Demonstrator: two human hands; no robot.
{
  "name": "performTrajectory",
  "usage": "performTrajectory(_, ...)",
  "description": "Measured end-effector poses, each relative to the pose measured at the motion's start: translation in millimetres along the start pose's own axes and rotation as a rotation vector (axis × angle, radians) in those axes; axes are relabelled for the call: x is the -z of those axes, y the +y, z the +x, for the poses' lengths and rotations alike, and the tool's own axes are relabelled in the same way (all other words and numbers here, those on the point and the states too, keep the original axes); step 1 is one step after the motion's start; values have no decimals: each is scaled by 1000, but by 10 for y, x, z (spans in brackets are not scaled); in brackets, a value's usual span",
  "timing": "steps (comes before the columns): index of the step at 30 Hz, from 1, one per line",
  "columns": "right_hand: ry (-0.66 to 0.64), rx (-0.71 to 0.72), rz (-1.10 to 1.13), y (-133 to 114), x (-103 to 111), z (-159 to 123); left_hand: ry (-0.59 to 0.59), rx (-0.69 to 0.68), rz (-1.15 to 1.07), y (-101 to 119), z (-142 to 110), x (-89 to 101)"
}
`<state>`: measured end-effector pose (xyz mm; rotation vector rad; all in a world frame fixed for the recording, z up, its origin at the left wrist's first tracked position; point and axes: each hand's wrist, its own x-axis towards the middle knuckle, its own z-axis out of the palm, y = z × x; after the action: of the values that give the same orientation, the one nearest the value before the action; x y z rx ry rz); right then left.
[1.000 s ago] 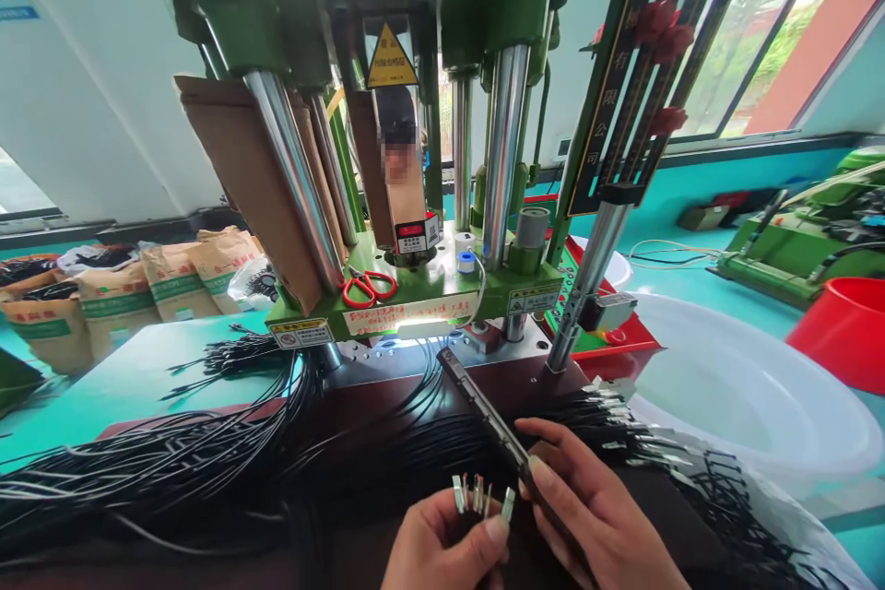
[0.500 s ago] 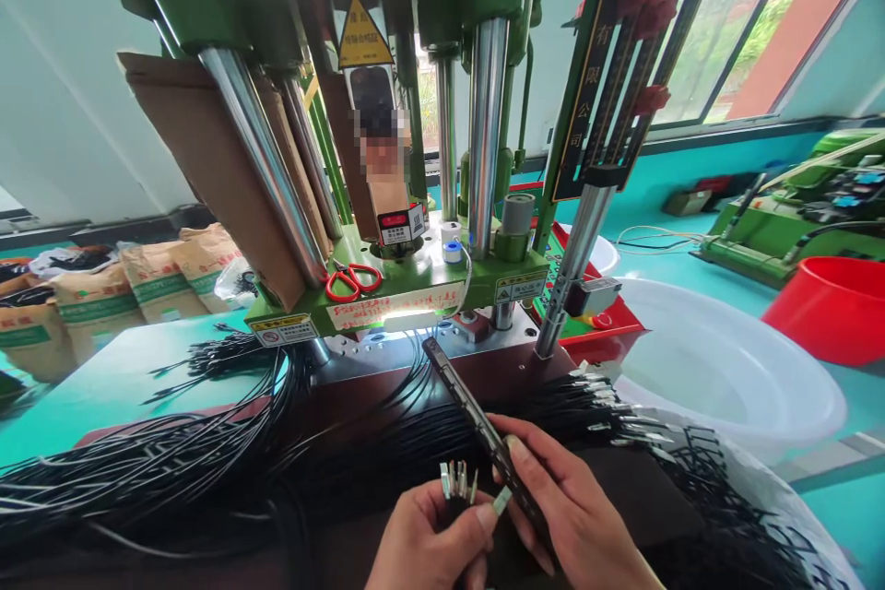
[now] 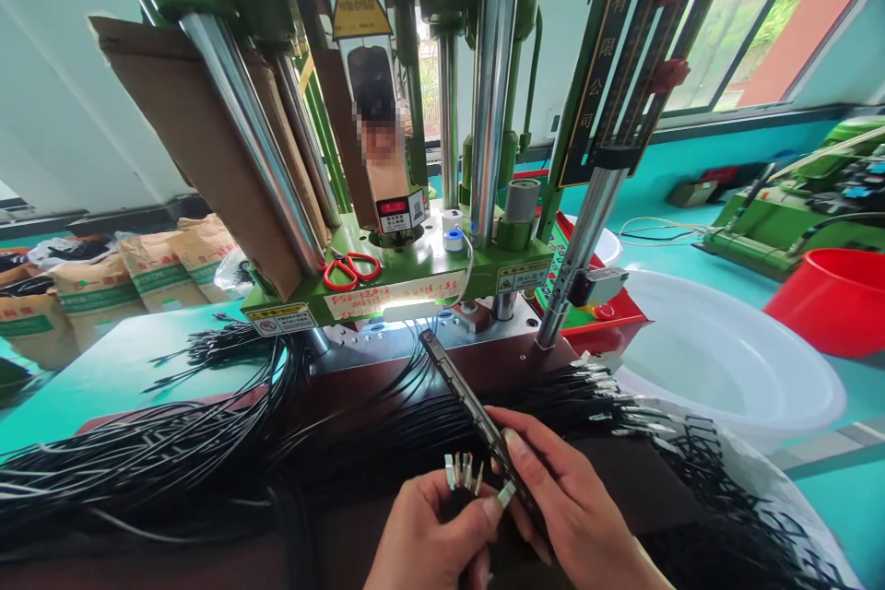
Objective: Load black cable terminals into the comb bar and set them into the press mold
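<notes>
My left hand (image 3: 439, 530) is closed on several black cables whose metal connector ends (image 3: 465, 472) stick up between thumb and fingers. One connector sits at the thumb tip, close to a long dark metal bar (image 3: 466, 401) with slots along its length. My right hand (image 3: 563, 493) is wrapped round the lower end of this bar, which slants up and away toward the green press (image 3: 432, 290). Beneath both hands spreads a layer of black cables (image 3: 387, 442), with silvery connector ends (image 3: 598, 387) at its right side.
Red-handled scissors (image 3: 351, 270) lie on the press plate beside a small blue-and-white spool (image 3: 453, 241). More black cables (image 3: 186, 442) heap up at left. A large white tub (image 3: 795, 378) and a red bucket (image 3: 836, 304) stand at right. Paper sacks (image 3: 162, 267) line the left wall.
The view has shifted slightly. Both hands keep their holds, the left on the cables and the right on the bar, with barely any movement between them.
</notes>
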<state>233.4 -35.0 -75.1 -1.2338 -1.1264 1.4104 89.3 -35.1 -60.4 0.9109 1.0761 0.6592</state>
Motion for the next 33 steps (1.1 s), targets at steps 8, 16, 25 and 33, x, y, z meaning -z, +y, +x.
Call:
performTrajectory(8,-19,57,-59,29,-22,-6,-10,-51,-38,-103,30,44)
performTrajectory(16,40,-12,123,-28,33,-24,87,-69,-296,-95,58,184)
performTrajectory(25,-140,49,76,69,67,49,143,-68,-86,-35,-33,98)
performTrajectory(33,-117,18,46,99,66,52,195,-55,44,-45,-43,72)
